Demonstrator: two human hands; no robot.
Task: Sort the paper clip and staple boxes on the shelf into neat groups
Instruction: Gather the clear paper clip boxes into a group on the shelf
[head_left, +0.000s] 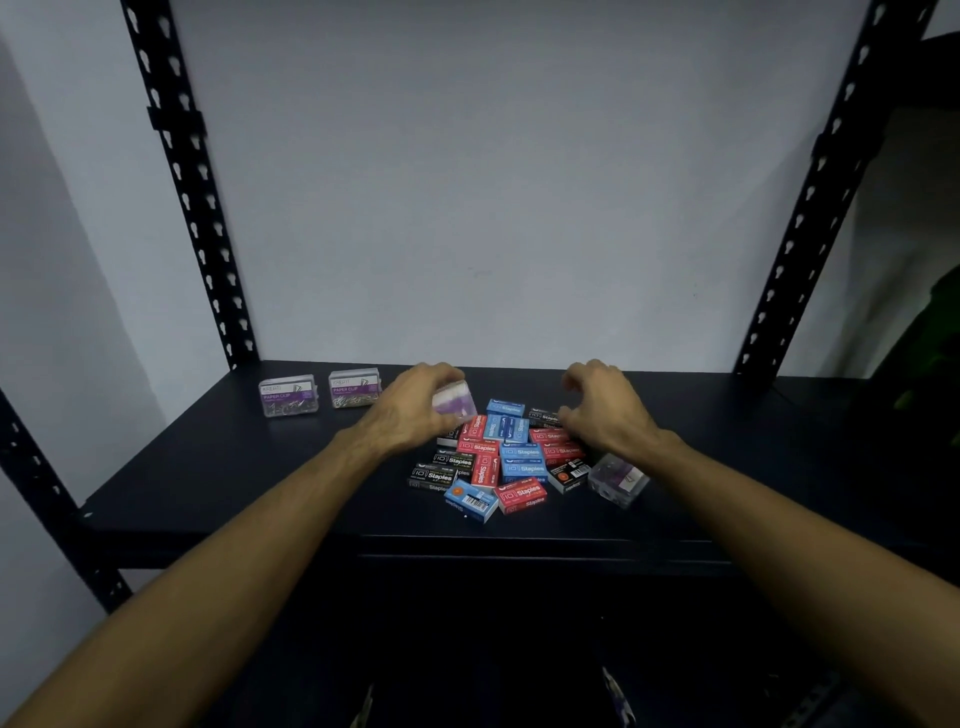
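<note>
The left hand (415, 402) pinches a clear plastic paper clip box with a purple label (455, 402) above the dark shelf (208, 467); two matching boxes (322, 397) stand just leftward. The right hand (602, 410) hovers, fingers loosely curled, over the mixed staple-box pile (498, 462).

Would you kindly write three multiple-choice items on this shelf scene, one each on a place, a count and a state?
1. Where does the loose paper clip box lie?
A. right of the staple pile
B. behind the pile
C. on the floor

2. How many paper clip boxes stand set apart at the back left?
A. one
B. two
C. four

3. What is the left hand doing?
A. resting flat
B. pointing
C. holding a purple-labelled clear box

Answers: 1 A, it sits at the pile's right edge. 2 B, a pair stands side by side. 3 C, fingers curl round it.
</note>
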